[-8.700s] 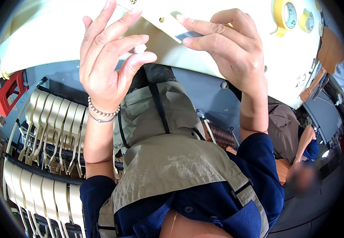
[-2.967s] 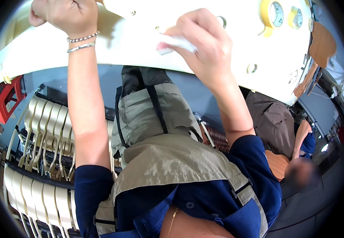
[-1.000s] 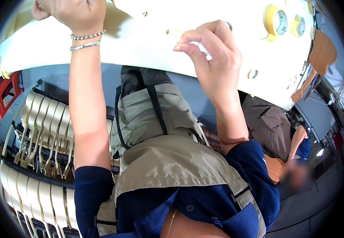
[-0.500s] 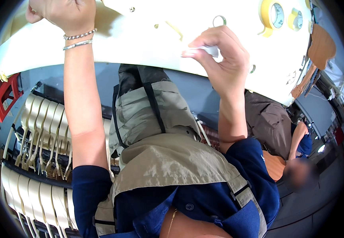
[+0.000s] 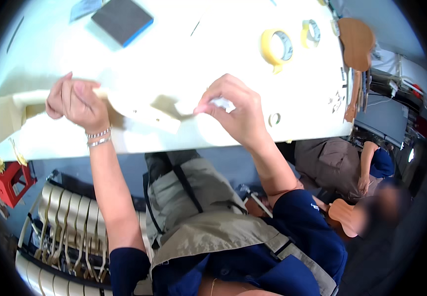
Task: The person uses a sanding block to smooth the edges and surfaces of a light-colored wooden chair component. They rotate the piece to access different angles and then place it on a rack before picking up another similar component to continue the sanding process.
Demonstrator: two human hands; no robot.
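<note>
My left hand (image 5: pixel 79 102) is closed, fingers curled around the slim middle of a cream-coloured instrument neck (image 5: pixel 147 117). Its wider, flat end with small holes points right, toward my other hand; the opposite end spreads into a broad pale piece near the table's left edge. My right hand (image 5: pixel 238 109) pinches a small crumpled white piece (image 5: pixel 225 104), paper or cloth, between thumb and fingers. It hovers just right of the neck's flat end, and glare makes it hard to tell whether the two touch.
On the white table (image 5: pixel 213 135) are a dark block with a blue edge (image 5: pixel 123 22), yellow tape rolls (image 5: pixel 274 47) and a small ring (image 5: pixel 274 119). A red stool (image 5: pixel 14 182) and a rack of cream necks (image 5: pixel 68 217) stand left. At right a co-worker (image 5: pixel 376 160) holds a small wooden instrument.
The view has shifted, bringing more of the tabletop in. My left hand has turned, so the neck now shows lying across toward the right. My right hand, still pinching the white piece, is closer to it.
</note>
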